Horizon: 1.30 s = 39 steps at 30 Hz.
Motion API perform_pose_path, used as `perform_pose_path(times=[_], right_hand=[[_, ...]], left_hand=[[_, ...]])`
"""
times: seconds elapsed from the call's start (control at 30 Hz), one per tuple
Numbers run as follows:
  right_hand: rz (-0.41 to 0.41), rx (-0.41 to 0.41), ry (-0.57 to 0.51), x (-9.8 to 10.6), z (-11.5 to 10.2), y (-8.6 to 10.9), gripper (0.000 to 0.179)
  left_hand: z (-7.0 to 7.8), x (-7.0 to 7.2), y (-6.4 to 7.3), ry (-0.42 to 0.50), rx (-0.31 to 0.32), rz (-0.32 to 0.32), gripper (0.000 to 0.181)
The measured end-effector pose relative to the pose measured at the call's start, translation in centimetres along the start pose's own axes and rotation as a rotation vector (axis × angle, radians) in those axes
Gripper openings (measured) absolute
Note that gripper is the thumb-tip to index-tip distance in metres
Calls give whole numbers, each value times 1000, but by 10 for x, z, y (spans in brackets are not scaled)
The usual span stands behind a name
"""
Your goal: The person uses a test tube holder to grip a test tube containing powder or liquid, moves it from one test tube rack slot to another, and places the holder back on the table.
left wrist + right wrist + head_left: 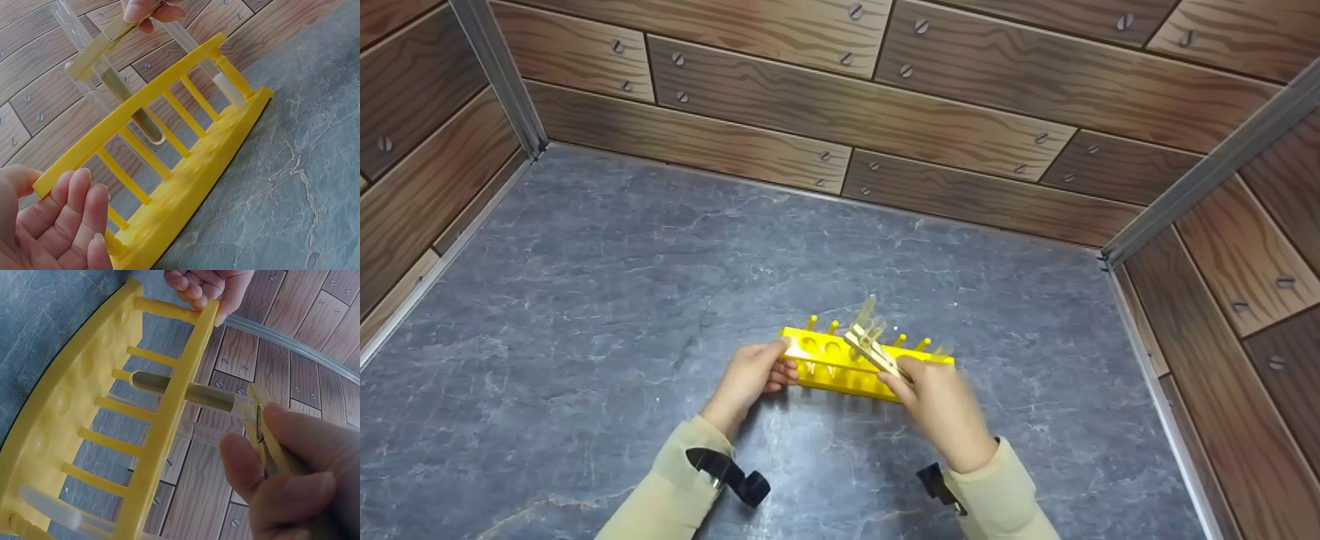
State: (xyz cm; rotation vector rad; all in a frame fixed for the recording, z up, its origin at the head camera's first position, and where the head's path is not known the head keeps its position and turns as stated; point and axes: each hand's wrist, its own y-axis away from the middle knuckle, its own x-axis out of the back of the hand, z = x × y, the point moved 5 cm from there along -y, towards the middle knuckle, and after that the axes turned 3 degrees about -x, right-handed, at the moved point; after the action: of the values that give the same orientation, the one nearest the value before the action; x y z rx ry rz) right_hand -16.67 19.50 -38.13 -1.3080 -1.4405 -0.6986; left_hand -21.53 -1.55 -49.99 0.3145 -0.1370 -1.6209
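A yellow test tube rack point(847, 384) with a row of holes and thin pegs stands in front of me. My left hand point(748, 379) pinches the left end of its top bar, the other fingers loosely curled beneath. In my right hand point(949, 405) is a wooden test tube clamp point(879, 358), held near its rear. The clamp's jaws grip a glass test tube point(147, 125) of dark olive liquid. That tube passes through a top hole, its rounded bottom above the rack's base in the left wrist view.
A test tube with white contents point(228, 90) stands in the rack's right end. Beside the clamped tube is a clear test tube point(205, 434). The grey marbled tabletop point(660, 262) is bounded by wood-patterned walls point(750, 112) with metal edging.
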Motion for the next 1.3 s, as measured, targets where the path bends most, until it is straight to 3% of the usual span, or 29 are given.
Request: perform_pose_path(times=[0.77,1.3], right_hand=[[-31,-20,-37,-8,5,-1,26],[-39,-32,-21,-17,7,0,28]], left_hand=[[2,-1,0,-4,-24,-7,41],[-1,-1,2,-4,-5,4,38]])
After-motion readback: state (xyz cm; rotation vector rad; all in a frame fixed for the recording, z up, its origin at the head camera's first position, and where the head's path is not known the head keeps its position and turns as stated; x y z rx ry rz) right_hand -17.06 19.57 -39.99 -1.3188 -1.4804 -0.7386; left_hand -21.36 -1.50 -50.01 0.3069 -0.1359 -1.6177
